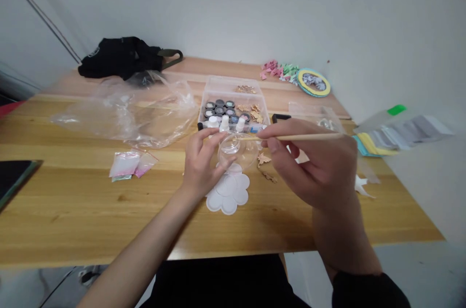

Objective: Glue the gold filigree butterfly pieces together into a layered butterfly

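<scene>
While both hands work mid-table, notes run L to R. Far L edge: dark tablet [14,182] on wooden table [73,206], partly cut off by frame. Next, small pink-white packets [133,163], then crumpled clear plastic bag [124,114], w/ black bag [124,58] behind it near back wall.

Centre: L hand [200,165] grasping clear round jar [238,151], fingers [214,145] curled onto its side. Jar sits over white flower-shaped palette [227,191]. Behind: clear box [233,99] of small round pots [219,103], white bottles [224,123] at its front edge. Gold paper leaves [264,158] just R of jar.

R hand [313,162] clenched in a pinch on thin wooden stick [302,137], thumb & fingers closed on it, not released. Stick's long axis runs nearly level, R to L, tip pointing at jar's top; R hand is the nearer to tip, L hand the nearer to jar body. Tip prob. over jar's mouth, maybe on rim; glare on plastic, hard to tell.

Back R: folded paper bits [278,69], round patterned card [313,82]. Far R: stack of coloured paper sheets [404,133], white paper scrap [360,186] beside R hand.
</scene>
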Demonstrator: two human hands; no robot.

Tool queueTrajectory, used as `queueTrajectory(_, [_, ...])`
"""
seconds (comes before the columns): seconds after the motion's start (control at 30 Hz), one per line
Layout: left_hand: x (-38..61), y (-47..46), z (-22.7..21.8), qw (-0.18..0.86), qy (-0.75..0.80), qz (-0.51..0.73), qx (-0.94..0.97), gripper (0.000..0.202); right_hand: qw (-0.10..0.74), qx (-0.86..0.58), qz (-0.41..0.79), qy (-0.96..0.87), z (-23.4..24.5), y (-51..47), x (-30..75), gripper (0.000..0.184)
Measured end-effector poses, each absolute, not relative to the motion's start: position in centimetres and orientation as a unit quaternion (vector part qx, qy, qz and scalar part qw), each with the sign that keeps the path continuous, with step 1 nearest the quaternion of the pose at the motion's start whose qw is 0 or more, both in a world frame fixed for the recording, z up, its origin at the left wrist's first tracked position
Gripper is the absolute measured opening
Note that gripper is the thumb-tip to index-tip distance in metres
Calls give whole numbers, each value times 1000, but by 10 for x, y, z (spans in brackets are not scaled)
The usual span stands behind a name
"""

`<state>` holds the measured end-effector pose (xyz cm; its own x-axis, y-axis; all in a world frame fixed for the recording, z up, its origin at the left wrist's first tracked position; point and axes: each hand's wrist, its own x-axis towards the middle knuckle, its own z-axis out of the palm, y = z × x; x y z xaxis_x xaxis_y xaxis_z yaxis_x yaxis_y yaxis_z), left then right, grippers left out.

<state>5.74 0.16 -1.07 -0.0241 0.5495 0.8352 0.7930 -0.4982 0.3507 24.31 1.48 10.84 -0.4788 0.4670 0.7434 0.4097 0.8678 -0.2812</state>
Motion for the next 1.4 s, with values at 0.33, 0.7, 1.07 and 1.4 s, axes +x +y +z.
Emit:
queueTrajectory(0.33, [57,1,-9,132,-484,-528,-685,48,441,-256,34,-859,108,12,244,12])
queueTrajectory(0.7, [58,0,-8,116,-493,-529,-681,49,432,-248,81,-864,110,13,244,14])
queueTrajectory(1.07, [58,-1,-10,112,-500,-516,-687,52,448,-250,81,-855,112,11,246,14])
queueTrajectory(1.4, [60,-4,-12,97,-496,-487,-712,49,430,-270,69,-859,109,14,246,15])
